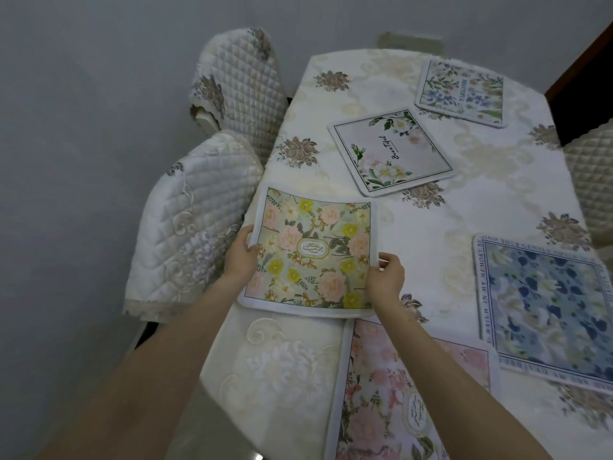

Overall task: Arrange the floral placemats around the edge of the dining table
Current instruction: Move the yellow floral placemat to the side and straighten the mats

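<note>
A green and yellow floral placemat (311, 250) lies at the table's left edge, its far side curling up slightly. My left hand (241, 257) grips its left border and my right hand (386, 277) pinches its right border. A pink floral placemat (391, 393) lies nearest me, partly under my right forearm. A blue floral placemat (544, 310) sits at the right. A white placemat with script lettering (391, 151) lies slanted past the middle. A small blue-green placemat (461, 91) rests at the far end.
The dining table (464, 200) wears a cream embroidered cloth. Two chairs with quilted white covers (189, 224) (238, 84) stand against the left side. Another quilted chair back (590, 174) shows at the right. A dark doorway is at the upper right corner.
</note>
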The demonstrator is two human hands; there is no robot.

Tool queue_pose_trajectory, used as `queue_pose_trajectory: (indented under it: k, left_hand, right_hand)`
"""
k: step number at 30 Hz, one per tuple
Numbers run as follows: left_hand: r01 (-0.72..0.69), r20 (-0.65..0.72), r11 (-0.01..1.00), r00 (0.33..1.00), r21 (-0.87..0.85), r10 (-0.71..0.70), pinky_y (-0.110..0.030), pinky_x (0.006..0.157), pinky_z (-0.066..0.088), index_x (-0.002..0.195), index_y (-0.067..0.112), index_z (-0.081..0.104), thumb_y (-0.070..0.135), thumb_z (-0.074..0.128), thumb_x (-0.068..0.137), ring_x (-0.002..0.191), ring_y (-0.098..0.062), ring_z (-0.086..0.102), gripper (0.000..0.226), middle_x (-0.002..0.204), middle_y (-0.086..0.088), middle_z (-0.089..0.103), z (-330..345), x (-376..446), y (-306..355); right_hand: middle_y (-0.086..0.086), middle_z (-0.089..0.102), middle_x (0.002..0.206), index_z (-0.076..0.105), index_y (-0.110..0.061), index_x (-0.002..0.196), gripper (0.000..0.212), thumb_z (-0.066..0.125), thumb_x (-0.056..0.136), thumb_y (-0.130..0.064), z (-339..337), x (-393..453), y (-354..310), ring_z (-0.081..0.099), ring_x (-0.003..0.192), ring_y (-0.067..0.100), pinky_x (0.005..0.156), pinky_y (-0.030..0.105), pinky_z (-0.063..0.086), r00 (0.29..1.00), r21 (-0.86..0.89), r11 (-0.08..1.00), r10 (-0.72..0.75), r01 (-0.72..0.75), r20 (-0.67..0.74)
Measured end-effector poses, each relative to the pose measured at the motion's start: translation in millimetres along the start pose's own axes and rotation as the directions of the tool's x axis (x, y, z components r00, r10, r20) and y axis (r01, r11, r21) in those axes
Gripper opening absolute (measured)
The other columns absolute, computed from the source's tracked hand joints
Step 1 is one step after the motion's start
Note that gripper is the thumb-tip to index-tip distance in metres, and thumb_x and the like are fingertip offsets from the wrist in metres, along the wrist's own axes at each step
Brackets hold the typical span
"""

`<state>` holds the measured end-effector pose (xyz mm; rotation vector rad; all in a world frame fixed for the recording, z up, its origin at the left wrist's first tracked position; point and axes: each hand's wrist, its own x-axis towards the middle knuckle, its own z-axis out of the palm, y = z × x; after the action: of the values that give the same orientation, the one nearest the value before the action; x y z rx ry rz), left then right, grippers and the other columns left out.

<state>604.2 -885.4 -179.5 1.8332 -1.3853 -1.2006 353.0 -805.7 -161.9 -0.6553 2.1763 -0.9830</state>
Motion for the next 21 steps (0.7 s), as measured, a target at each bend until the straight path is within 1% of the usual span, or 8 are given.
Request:
queue_pose_trajectory:
  k: [2,4,8,11,14,18,20,21]
  left_hand:
    - [0.001,0.0,1.0,1.0,0.027,-0.001,-0.031,0.08,0.043,0.14,0.02,0.036,0.008,0.045,0.096,0.125,-0.03,0.046,0.046,0.145,-0.012,0.041,-2,7,-4]
    - [0.002,0.004,0.999,1.0,0.054,-0.002,-0.03,0.078,0.043,0.141,0.019,0.035,0.008,0.044,0.096,0.119,-0.029,0.05,0.047,0.143,-0.011,0.043,-2,13,-7]
    - [-0.024,-0.016,0.992,1.0,0.128,0.027,-0.029,0.081,0.042,0.139,0.014,0.038,0.007,0.044,0.095,0.114,-0.031,0.053,0.045,0.136,-0.012,0.051,0,16,-10]
    - [-0.098,0.006,0.948,0.995,0.304,0.101,-0.038,0.084,0.046,0.133,0.006,0.041,0.011,0.046,0.094,0.11,-0.038,0.052,0.04,0.126,-0.022,0.052,2,16,-13]
    - [-0.092,-0.009,0.884,0.994,0.459,0.108,-0.045,0.091,0.038,0.135,0.001,0.035,0.015,0.05,0.093,0.116,-0.042,0.041,0.046,0.129,-0.028,0.042,5,13,-15]
    - [-0.14,-0.007,0.797,0.984,0.587,0.179,-0.047,0.097,0.033,0.135,0.002,0.031,0.021,0.057,0.09,0.119,-0.042,0.032,0.056,0.132,-0.028,0.033,8,-1,-17]
    - [-0.212,0.016,0.735,0.964,0.645,0.264,-0.046,0.098,0.032,0.133,0.005,0.035,0.021,0.058,0.087,0.119,-0.04,0.032,0.054,0.13,-0.027,0.037,11,-6,-17]
    - [-0.251,0.048,0.704,0.954,0.664,0.295,-0.046,0.1,0.031,0.135,0.007,0.036,0.022,0.059,0.085,0.122,-0.039,0.032,0.056,0.133,-0.026,0.037,13,-8,-17]
  right_hand:
    - [0.022,0.051,0.122,0.048,-0.003,0.12,0.031,0.044,0.09,0.004,6,-5,2,0.055,0.086,0.03,0.069,0.035,0.047,1.0,-0.013,1.0,0.004,-0.004,-0.013]
    - [0.022,0.048,0.124,0.047,-0.004,0.121,0.032,0.043,0.09,0.004,12,-10,6,0.053,0.086,0.029,0.072,0.036,0.046,0.999,-0.027,1.0,0.007,-0.007,-0.031]
    - [0.022,0.045,0.124,0.045,-0.005,0.121,0.033,0.043,0.089,0.005,14,-17,13,0.051,0.083,0.027,0.072,0.037,0.046,0.999,-0.053,0.999,0.005,-0.007,-0.036]
    - [0.02,0.04,0.125,0.043,-0.006,0.122,0.04,0.049,0.085,0.004,11,-17,18,0.052,0.085,0.03,0.077,0.041,0.052,1.0,-0.117,0.993,0.003,0.0,0.03]
    - [0.021,0.036,0.125,0.04,-0.002,0.125,0.044,0.055,0.084,-0.001,9,-13,24,0.053,0.09,0.034,0.083,0.043,0.051,0.993,-0.267,0.962,-0.022,0.053,0.12]
    - [0.021,0.041,0.12,0.043,0.001,0.118,0.036,0.054,0.085,-0.011,6,-14,27,0.048,0.098,0.036,0.076,0.037,0.043,0.974,-0.491,0.848,-0.117,0.2,0.195]
    - [0.02,0.043,0.122,0.041,-0.002,0.123,0.043,0.054,0.083,-0.014,6,-14,26,0.044,0.109,0.036,0.078,0.039,0.042,0.954,-0.598,0.744,-0.206,0.299,0.22]
    - [0.019,0.041,0.128,0.037,-0.006,0.13,0.052,0.054,0.082,-0.015,6,-14,26,0.041,0.115,0.037,0.083,0.04,0.043,0.933,-0.617,0.7,-0.258,0.36,0.251]
